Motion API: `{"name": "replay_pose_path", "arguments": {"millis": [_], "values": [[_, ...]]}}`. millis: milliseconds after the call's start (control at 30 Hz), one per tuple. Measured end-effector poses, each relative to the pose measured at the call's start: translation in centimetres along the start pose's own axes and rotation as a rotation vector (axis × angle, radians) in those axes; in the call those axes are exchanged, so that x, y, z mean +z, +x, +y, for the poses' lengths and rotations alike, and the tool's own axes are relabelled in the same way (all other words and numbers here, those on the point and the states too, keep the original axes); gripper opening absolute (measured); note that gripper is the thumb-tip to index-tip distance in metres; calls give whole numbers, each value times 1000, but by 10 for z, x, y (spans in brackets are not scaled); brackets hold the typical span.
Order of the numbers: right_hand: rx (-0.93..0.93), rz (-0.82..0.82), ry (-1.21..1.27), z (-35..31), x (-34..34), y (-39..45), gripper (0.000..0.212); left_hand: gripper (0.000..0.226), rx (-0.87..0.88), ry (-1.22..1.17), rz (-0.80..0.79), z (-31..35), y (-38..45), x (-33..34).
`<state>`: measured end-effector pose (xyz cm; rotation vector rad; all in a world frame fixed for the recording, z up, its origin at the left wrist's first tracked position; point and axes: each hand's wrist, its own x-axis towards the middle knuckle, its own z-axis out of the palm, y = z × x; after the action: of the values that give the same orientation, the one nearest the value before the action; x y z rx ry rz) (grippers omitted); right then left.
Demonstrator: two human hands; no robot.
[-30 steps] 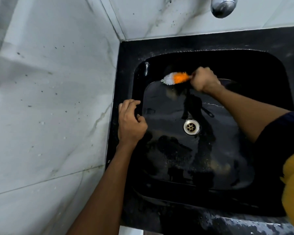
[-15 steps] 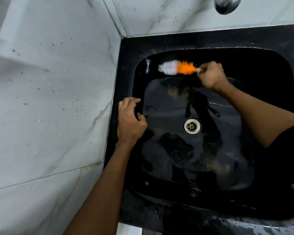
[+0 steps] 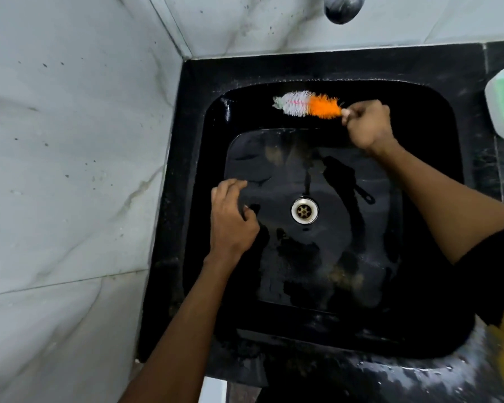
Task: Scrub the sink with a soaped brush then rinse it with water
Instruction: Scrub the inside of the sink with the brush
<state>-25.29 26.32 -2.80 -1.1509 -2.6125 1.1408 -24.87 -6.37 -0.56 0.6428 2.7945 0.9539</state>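
up the back wall climbs the brush (image 3: pixel 307 103), lifted from the basin floor over the past second and now lying sideways high on the black sink (image 3: pixel 192 135); the right hand (image 3: pixel 367 123) grips its handle, the left hand (image 3: pixel 233 219) rests loose-fingered on the left rim; scrubbing goes on, rinsing not yet begun; the tap (image 3: pixel 342 7) shows no running water.

A white-and-orange brush (image 3: pixel 307 103) is gripped by the right hand (image 3: pixel 366 123) and held against the far inner wall of the black sink (image 3: pixel 463 158). The left hand (image 3: pixel 232 218) is rested on the sink's left side, near the drain (image 3: pixel 304 210).
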Motion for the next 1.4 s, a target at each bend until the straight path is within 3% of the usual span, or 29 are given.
{"name": "replay_pose_path", "arguments": {"millis": [67,100,267,400,533,700,800,933,1033,1133,1200,1267,1400], "values": [[107,-63,-87,2,-3,-5,15,48,-26,-23,-40,12,-19,14],[135,-85,-131,2,-6,-4,22,48,-44,-43,-57,18,-29,21],[-82,18,-2,-2,-24,7,21,48,-122,-133,-145,46,-88,48],[148,-91,-235,10,-25,-1,40,48,-121,-150,-227,64,-115,63],[67,44,-69,4,-33,1,28,46,-127,-158,-239,75,-115,67],[288,-13,-96,30,-38,-12,33,47,-158,-175,-257,90,-122,72],[293,74,60,32,-53,-8,28,48,-147,-170,-271,96,-127,75],[502,53,255,41,-56,-17,6,47,-150,-175,-277,106,-132,78],[468,29,499,14,-67,-10,26,48,-125,-196,-301,115,-139,81],[444,38,387,5,-81,-16,28,46,-89,-188,-337,122,-142,87],[456,72,244,17,-77,-23,19,45,-79,-168,-359,124,-143,89],[478,88,64,28,-73,-29,31,45,-61,-145,-373,126,-144,90],[254,37,110,-2,-75,-22,29,45,-62,-130,-368,126,-144,91]]}}
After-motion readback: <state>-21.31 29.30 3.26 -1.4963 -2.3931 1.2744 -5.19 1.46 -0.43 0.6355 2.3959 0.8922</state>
